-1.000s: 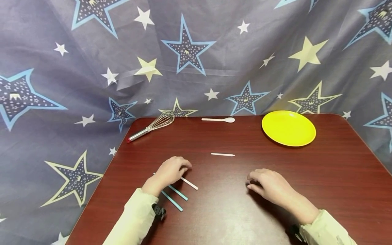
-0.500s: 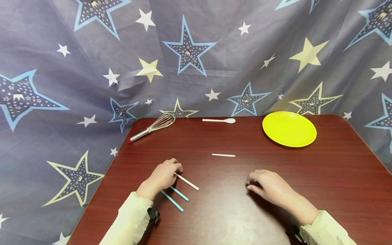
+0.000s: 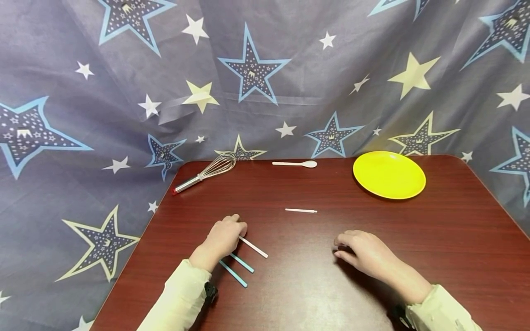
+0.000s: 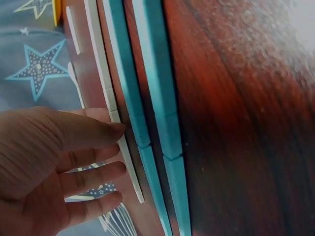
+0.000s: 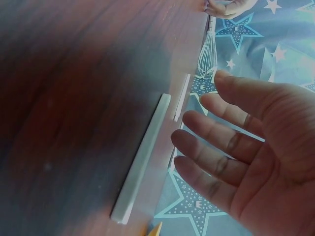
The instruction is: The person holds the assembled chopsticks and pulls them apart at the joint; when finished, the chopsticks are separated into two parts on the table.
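Note:
In the head view my left hand (image 3: pixel 225 236) is over the table's left half, at the far part of a white chopstick (image 3: pixel 253 247). The left wrist view shows the thumb and index finger pinching this white chopstick (image 4: pixel 101 54), with the other fingers loosely bent. Beside it lie two blue chopsticks (image 3: pixel 242 263), roughly parallel to it; their far ends are hidden under the hand in the head view. My right hand (image 3: pixel 364 250) rests near the table's right half, fingers relaxed and holding nothing. A short white stick (image 3: pixel 301 210) lies in front of and between the hands.
A whisk (image 3: pixel 207 172) lies at the table's back left. Along the back edge is a white spoon (image 3: pixel 295 163), and a yellow plate (image 3: pixel 389 175) sits at the back right. A star-patterned curtain (image 3: pixel 265 115) hangs behind the brown table (image 3: pixel 323 294).
My left hand has shifted left from above the sticks and come to the white chopstick, its thumb and finger closing there. The chopsticks and my right hand stay put.

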`<state>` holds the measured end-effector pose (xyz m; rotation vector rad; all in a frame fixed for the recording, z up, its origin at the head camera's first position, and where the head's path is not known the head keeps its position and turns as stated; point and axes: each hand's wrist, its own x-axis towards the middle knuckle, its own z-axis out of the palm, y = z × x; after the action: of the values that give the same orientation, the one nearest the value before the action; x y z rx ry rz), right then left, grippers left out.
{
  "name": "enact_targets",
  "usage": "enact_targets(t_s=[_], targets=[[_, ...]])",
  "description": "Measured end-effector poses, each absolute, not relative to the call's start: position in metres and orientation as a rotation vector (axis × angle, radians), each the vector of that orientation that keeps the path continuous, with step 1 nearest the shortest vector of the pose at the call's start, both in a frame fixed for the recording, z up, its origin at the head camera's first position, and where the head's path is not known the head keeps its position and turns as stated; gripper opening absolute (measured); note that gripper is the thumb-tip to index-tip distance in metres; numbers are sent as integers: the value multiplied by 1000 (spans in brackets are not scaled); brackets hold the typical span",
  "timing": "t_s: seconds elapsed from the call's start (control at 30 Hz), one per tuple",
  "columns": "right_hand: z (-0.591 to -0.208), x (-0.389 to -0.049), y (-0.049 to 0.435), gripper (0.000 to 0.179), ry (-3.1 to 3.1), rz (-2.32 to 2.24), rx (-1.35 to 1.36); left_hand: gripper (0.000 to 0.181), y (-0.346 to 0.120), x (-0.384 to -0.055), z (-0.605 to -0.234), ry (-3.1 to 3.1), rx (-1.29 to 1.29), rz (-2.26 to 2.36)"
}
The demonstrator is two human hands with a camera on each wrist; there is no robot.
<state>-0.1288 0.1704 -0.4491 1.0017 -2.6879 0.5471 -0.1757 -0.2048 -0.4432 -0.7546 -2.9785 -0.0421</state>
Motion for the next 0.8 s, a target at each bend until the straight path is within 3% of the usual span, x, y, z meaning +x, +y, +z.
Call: enact_targets(t_s=[0.8], targets=[[-448, -128, 174, 13, -2713, 570, 981, 29, -197, -172, -434, -2919, -863, 31]])
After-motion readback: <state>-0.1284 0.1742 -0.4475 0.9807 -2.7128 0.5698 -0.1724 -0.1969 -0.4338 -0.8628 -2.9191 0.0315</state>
